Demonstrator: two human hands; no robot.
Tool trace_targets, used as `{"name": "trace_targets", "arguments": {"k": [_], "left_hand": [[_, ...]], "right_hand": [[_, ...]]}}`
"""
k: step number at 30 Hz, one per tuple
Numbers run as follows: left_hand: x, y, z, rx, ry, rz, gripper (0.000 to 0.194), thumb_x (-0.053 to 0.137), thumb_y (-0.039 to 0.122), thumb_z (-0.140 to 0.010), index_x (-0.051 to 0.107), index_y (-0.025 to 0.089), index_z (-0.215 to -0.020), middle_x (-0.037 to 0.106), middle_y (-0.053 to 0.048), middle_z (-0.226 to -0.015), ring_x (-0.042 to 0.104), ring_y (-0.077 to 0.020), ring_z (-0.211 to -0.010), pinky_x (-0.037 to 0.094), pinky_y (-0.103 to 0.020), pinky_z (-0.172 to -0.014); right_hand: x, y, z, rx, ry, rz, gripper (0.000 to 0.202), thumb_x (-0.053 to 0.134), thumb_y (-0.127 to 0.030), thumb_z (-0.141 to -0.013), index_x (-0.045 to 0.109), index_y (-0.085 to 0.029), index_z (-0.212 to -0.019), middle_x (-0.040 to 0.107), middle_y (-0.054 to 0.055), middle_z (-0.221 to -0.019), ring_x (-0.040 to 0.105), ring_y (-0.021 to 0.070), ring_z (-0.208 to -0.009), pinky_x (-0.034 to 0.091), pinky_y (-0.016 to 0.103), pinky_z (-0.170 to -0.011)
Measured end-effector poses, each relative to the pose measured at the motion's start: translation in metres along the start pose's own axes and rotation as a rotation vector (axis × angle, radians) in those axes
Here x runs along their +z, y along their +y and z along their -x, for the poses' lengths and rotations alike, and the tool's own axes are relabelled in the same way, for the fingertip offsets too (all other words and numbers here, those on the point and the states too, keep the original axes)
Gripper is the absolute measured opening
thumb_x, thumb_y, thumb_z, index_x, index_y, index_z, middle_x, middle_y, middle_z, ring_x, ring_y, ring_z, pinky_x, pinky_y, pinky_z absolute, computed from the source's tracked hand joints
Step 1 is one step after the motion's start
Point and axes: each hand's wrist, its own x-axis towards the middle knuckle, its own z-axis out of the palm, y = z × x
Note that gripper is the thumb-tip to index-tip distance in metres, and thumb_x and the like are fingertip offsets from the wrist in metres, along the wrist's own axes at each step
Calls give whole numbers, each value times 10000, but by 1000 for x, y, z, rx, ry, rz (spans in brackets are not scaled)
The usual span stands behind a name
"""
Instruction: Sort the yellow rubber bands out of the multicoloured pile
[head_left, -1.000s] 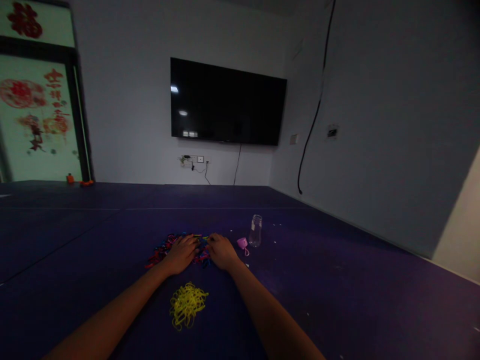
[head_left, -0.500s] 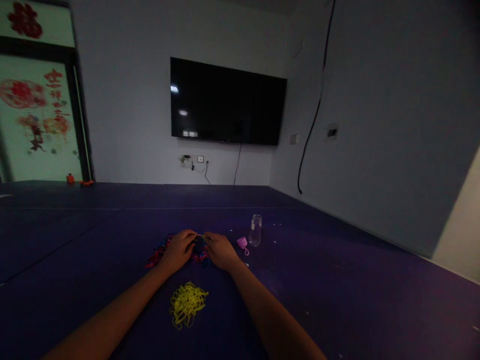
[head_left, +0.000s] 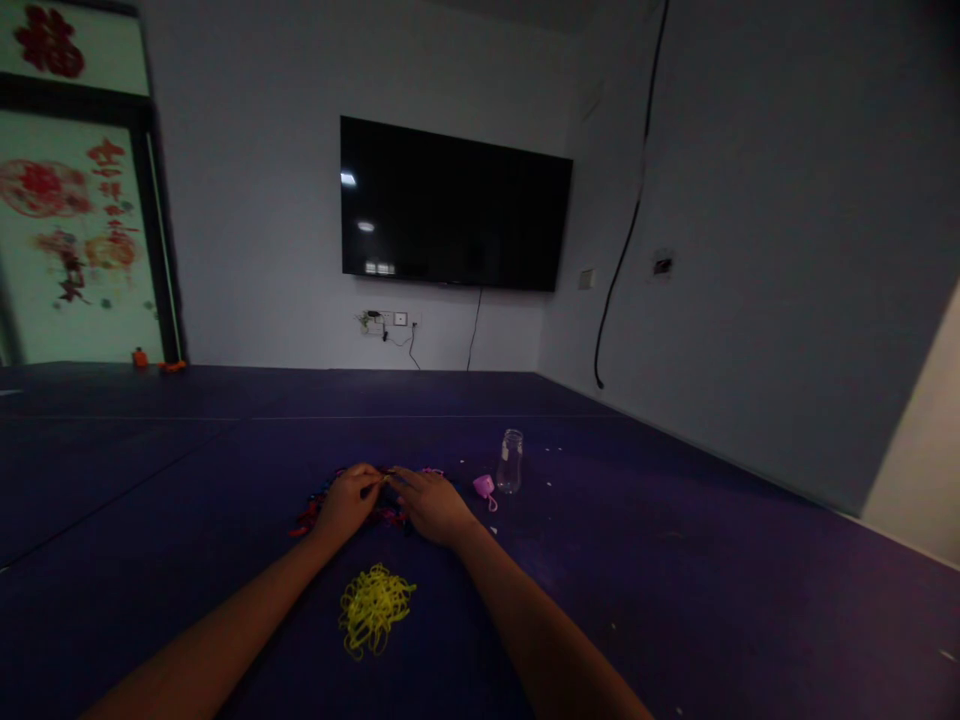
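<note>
On the dark purple surface (head_left: 225, 570), my left hand (head_left: 350, 503) is over a pile of red, blue and pink bands (head_left: 304, 522), its thumb and forefinger pinched together. My right hand (head_left: 427, 503) lies beside it over the same pile, fingers bent toward the left fingertips. Whatever is between the fingers is too small to name. Nearer to me, between my forearms, is a heap of yellow bands (head_left: 375, 608). A clear bottle (head_left: 510, 465) stands to the right of my right hand, with a pink cap and loop (head_left: 484, 486) beside it.
Small white scraps (head_left: 550, 484) are scattered to the right of the bottle. Two orange objects (head_left: 140, 357) are at the far left edge near a door. A dark television (head_left: 456, 205) hangs on the wall, and a black cable (head_left: 619, 268) dangles at the right.
My right hand has shifted slightly left, closer to the left fingertips. Pink bands now show beyond it. The small thing earlier seen stretched between the hands is no longer clear.
</note>
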Motion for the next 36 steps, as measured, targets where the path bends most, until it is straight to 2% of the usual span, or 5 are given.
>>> {"name": "trace_targets", "arguments": {"k": [11,19,26,32,36], "left_hand": [[-3,3,-4,-81,28,7,254,487,251,-809,696,176,-686,672,-52,-742,618,-170,-723,469,-280,-686],[-46,44,-23,-134,-879,135,145,618,256,-666,725,162,-645,687,-7,-601,597,-139,-577,410,-201,-535],[-52,86,-17,-137,-1230,85,117,647,195,-623,733,187,-702,714,-18,-634,610,-139,-558,422,-195,-501],[-61,79,-20,-164,-1210,220,136,640,199,-623,732,219,-721,694,10,-591,588,-131,-495,416,-205,-466],[-56,63,-24,-99,-950,229,117,626,191,-640,721,225,-700,702,10,-651,630,-152,-614,459,-214,-564]], "right_hand": [[10,14,1,191,-25,-41,311,361,-248,-908,653,-142,-899,656,105,-956,550,205,-997,364,314,-888],[12,14,0,234,-48,-63,309,347,-250,-910,640,-158,-946,633,101,-1058,537,198,-1037,362,301,-887],[14,15,-1,256,-95,-53,299,358,-238,-900,637,-145,-955,629,113,-1056,536,213,-1041,371,321,-881],[14,15,-1,214,-75,-48,317,343,-222,-901,642,-139,-965,621,114,-1092,547,213,-1030,383,318,-881],[13,15,-1,190,-62,-65,331,324,-215,-911,642,-134,-956,636,112,-1058,567,194,-998,392,288,-864]]}}
